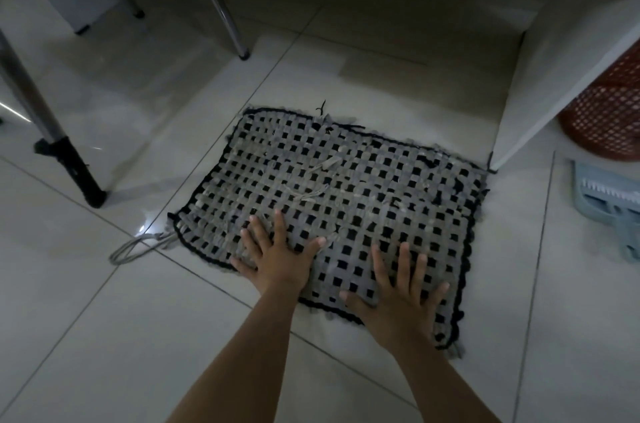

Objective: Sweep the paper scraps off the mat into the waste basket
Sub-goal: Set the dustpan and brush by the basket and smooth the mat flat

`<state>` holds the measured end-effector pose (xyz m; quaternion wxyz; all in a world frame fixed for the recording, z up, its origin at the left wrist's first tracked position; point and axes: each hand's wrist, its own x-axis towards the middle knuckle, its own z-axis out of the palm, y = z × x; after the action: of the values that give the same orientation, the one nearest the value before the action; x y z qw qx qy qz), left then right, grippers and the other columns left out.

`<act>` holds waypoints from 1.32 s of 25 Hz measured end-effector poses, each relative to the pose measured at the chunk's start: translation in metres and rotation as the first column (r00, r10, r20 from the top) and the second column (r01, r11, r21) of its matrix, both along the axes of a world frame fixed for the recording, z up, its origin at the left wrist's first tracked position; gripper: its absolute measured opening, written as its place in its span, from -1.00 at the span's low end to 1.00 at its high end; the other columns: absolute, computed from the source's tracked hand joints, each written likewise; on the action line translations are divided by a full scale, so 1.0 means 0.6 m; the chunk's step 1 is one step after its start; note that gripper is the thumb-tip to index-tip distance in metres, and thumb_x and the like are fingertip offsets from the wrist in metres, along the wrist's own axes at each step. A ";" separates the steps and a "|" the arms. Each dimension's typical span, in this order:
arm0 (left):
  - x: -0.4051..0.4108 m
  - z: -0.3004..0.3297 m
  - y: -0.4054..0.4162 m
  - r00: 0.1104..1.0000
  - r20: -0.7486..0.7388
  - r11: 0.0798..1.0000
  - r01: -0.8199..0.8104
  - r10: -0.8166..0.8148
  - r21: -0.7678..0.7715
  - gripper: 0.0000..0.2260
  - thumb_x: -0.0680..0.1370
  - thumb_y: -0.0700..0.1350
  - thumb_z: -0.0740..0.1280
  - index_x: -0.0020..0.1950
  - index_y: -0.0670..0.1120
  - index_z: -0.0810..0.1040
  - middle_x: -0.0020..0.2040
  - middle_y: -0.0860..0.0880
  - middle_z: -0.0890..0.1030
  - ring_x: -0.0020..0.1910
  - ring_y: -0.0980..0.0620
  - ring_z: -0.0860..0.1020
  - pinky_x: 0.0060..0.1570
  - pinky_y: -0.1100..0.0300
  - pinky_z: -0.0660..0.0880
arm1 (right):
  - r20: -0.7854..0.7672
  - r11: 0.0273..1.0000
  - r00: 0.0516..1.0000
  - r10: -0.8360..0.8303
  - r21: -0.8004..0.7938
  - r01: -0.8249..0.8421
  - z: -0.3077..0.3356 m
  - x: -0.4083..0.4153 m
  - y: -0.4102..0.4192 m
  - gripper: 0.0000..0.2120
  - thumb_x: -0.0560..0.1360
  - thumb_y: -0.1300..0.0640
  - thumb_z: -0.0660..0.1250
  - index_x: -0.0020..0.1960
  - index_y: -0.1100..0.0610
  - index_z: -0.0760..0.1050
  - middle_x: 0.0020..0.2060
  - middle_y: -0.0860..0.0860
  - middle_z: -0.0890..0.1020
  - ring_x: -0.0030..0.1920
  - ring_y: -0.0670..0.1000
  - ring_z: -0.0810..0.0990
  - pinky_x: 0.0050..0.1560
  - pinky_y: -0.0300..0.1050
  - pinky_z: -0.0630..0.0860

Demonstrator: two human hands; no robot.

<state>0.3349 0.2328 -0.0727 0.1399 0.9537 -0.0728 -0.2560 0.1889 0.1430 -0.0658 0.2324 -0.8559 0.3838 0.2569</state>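
A woven grey-and-black checked mat [363, 176] lies flat on the tiled floor. My left hand [277, 256] rests palm down on its near left edge, fingers spread. Palm down with fingers apart, my right hand [398, 301] presses on the mat's near right corner. Neither hand holds anything. A red mesh waste basket [609, 111] stands at the far right, partly hidden behind a white panel. I see no paper scraps on the mat, only loose grey fabric strips in its weave.
A blue-grey dustpan [609, 208] lies on the floor right of the mat. Metal table legs [221, 3] and a black-footed leg [76, 173] stand to the left. A white cabinet panel [554, 76] rises behind the mat's far right corner. A grey cord loop [138, 249] trails off the mat's left corner.
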 end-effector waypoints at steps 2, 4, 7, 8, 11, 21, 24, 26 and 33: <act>-0.013 -0.005 0.013 1.000 0.000 1.000 0.001 -0.001 0.011 -0.13 0.32 0.47 0.12 0.47 0.22 -0.24 0.51 0.00 -0.36 0.46 -0.05 -0.41 0.36 -0.24 -0.37 | 0.003 1.000 1.000 0.008 0.001 -0.008 0.001 -0.005 0.010 -0.15 0.25 -0.57 -0.15 0.28 -0.25 -0.57 0.15 -0.08 -0.70 0.25 0.12 -0.65 -0.16 0.19 -0.81; -0.009 -0.005 0.017 1.000 -0.009 1.000 0.014 -0.014 0.016 -0.13 0.31 0.48 0.12 0.45 0.24 -0.25 0.50 0.01 -0.37 0.45 -0.05 -0.41 0.35 -0.23 -0.38 | -0.004 1.000 1.000 0.005 -0.009 -0.005 0.003 -0.007 0.013 -0.14 0.13 -0.60 -0.29 0.24 -0.27 -0.60 0.16 -0.08 -0.69 0.27 0.11 -0.63 -0.21 0.19 -0.83; 0.003 -0.007 0.018 0.999 -0.041 0.999 0.037 -0.036 0.027 -0.11 0.29 0.48 0.13 0.44 0.26 -0.28 0.49 0.01 -0.40 0.44 -0.06 -0.43 0.34 -0.24 -0.38 | -0.008 1.000 1.000 -0.001 -0.020 0.001 0.005 -0.006 0.015 -0.15 0.18 -0.59 -0.22 0.26 -0.27 -0.58 0.22 -0.07 -0.66 0.28 0.10 -0.62 -0.18 0.20 -0.81; 0.004 -0.006 0.018 0.998 -0.050 0.998 0.050 -0.049 0.029 -0.11 0.29 0.48 0.14 0.44 0.26 -0.28 0.49 0.01 -0.41 0.44 -0.06 -0.44 0.34 -0.25 -0.38 | -0.011 1.000 1.000 -0.008 -0.022 0.008 0.006 -0.005 0.015 -0.15 0.24 -0.57 -0.15 0.27 -0.26 -0.56 0.25 -0.06 -0.63 0.30 0.10 -0.61 -0.14 0.23 -0.77; 0.013 -0.003 0.017 0.996 -0.044 0.997 0.082 -0.082 0.005 -0.09 0.28 0.48 0.16 0.45 0.26 -0.27 0.49 0.01 -0.42 0.43 -0.06 -0.46 0.34 -0.24 -0.39 | -0.013 0.999 0.999 -0.030 -0.037 0.030 0.006 -0.002 0.017 -0.15 0.29 -0.55 -0.07 0.28 -0.26 -0.54 0.29 -0.05 -0.58 0.40 0.16 -0.54 -0.10 0.32 -0.67; -0.031 -0.012 0.035 0.984 0.045 0.985 0.172 -0.172 0.022 -0.20 0.34 0.47 0.07 0.45 0.27 -0.23 0.49 -0.06 -0.41 0.43 -0.14 -0.45 0.31 -0.23 -0.44 | 0.045 0.998 0.998 -0.050 -0.034 0.051 -0.002 -0.016 0.035 -0.15 -0.01 -0.60 -0.53 0.18 -0.30 -0.67 0.27 -0.06 -0.62 0.28 0.10 -0.63 -0.17 0.18 -0.83; -0.022 -0.010 0.038 0.984 0.039 0.985 0.174 -0.174 0.016 -0.19 0.32 0.47 0.10 0.44 0.29 -0.21 0.50 -0.04 -0.39 0.43 -0.13 -0.44 0.31 -0.23 -0.44 | 0.047 0.998 0.998 -0.041 -0.044 0.043 -0.003 -0.020 0.033 -0.15 0.02 -0.60 -0.50 0.21 -0.30 -0.65 0.30 -0.06 -0.59 0.30 0.09 -0.61 -0.16 0.17 -0.83; -0.014 -0.010 0.041 0.983 0.022 0.983 0.181 -0.181 0.020 -0.17 0.29 0.48 0.12 0.44 0.30 -0.20 0.50 -0.03 -0.38 0.44 -0.12 -0.43 0.32 -0.22 -0.44 | 0.059 0.998 0.998 -0.028 -0.051 0.031 -0.002 -0.024 0.031 -0.17 0.14 -0.60 -0.36 0.25 -0.28 -0.59 0.30 -0.07 -0.58 0.33 0.08 -0.58 -0.13 0.14 -0.82; -0.016 -0.009 0.042 0.981 0.039 0.982 0.188 -0.188 0.018 -0.16 0.30 0.48 0.12 0.45 0.28 -0.20 0.51 -0.02 -0.37 0.44 -0.11 -0.43 0.32 -0.21 -0.45 | 0.076 0.997 0.997 -0.029 -0.072 0.034 -0.011 -0.028 0.032 -0.20 0.07 -0.57 -0.43 0.16 -0.29 -0.68 0.23 -0.08 -0.64 0.30 0.07 -0.59 -0.13 0.16 -0.83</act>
<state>0.3253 0.2580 -0.0782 0.1065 0.9485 -0.1635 -0.2494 0.1719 0.1623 -0.0723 0.2190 -0.8667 0.3975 0.2069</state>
